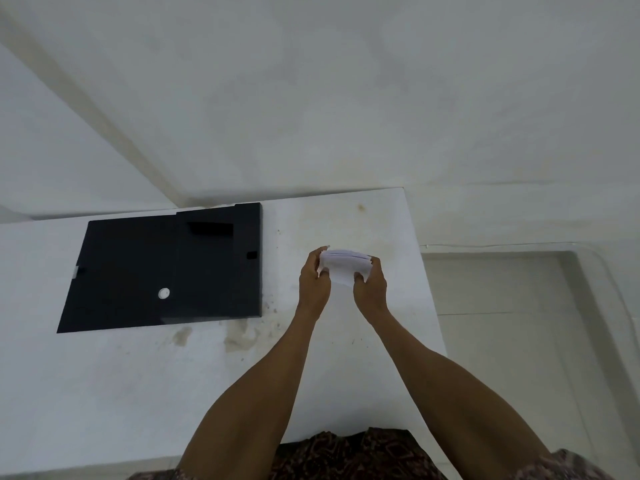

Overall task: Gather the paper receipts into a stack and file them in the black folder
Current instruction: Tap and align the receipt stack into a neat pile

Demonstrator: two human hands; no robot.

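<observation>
- The receipts (pixel 344 268) are a small stack of white paper slips, edges roughly squared, with the top edges showing as thin layered lines. The stack is held up over the right part of the bench (pixel 138 375), between the two hands.
- The left hand (pixel 313 282) grips the stack's left end, its fingers (pixel 316 258) curled round the edge and the thumb pressed on the near face.
- The right hand (pixel 372 285) grips the right end the same way, fingers (pixel 375 263) wrapped behind the paper and the thumb pinching in front.
- The black folder (pixel 166 268) lies flat on the bench to the left, well apart from the hands. A white round button (pixel 164 293) sits on its face, and a small pale tab (pixel 76 271) shows at its left edge.
- Bare bench separates the stack from the folder.
- The bench is white and worn, with brownish stains (pixel 239 337) near the folder's front right corner and small dark specks around them.
- Behind it stand plain white walls that meet in a corner. To the right is a pale recessed panel (pixel 502 289), with a thin wire running along its top.
- A dark patterned garment (pixel 346 455) shows at the bottom edge, between the bare forearms.
</observation>
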